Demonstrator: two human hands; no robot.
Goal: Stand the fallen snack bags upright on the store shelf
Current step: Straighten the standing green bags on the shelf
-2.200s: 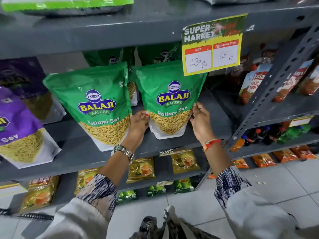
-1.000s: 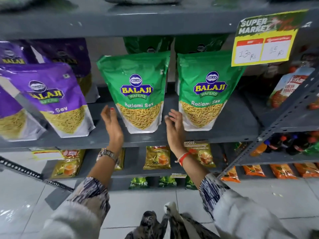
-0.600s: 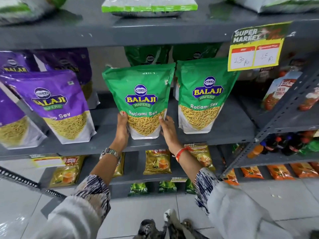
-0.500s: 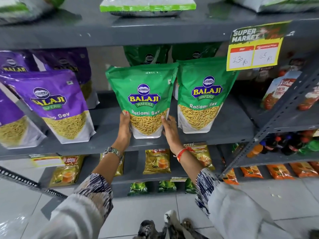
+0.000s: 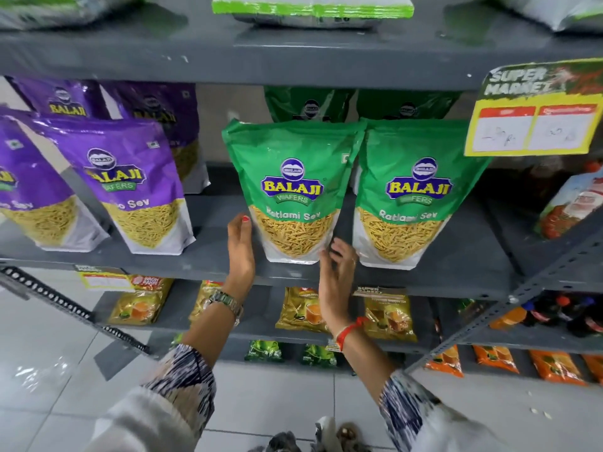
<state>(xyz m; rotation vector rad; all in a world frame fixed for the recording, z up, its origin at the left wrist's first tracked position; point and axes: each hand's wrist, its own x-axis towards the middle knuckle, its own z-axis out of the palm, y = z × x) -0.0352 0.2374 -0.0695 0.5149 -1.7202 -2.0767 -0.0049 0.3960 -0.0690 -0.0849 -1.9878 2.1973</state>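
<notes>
A green Balaji Ratlami Sev bag (image 5: 293, 164) stands upright on the grey middle shelf (image 5: 208, 265). A second green bag (image 5: 421, 158) stands upright right beside it, their top corners touching. My left hand (image 5: 241, 249) is flat along the first bag's lower left edge, fingers straight. My right hand (image 5: 337, 272) is at its lower right corner with fingers spread, only the fingertips near the bag. Neither hand grips the bag. More green bags (image 5: 310, 106) stand behind in shadow.
Purple Balaji bags (image 5: 130, 177) stand leaning at the left of the same shelf. A yellow price tag (image 5: 532, 125) hangs from the shelf above, where a green-edged bag (image 5: 310, 8) lies flat. Tea packs (image 5: 303, 311) fill the lower shelf. A slanted grey post (image 5: 554, 272) is at right.
Half a second ago both hands held the left green bag's lower sides. Now the fingers have loosened and drawn back, and the bag stands on the shelf by itself.
</notes>
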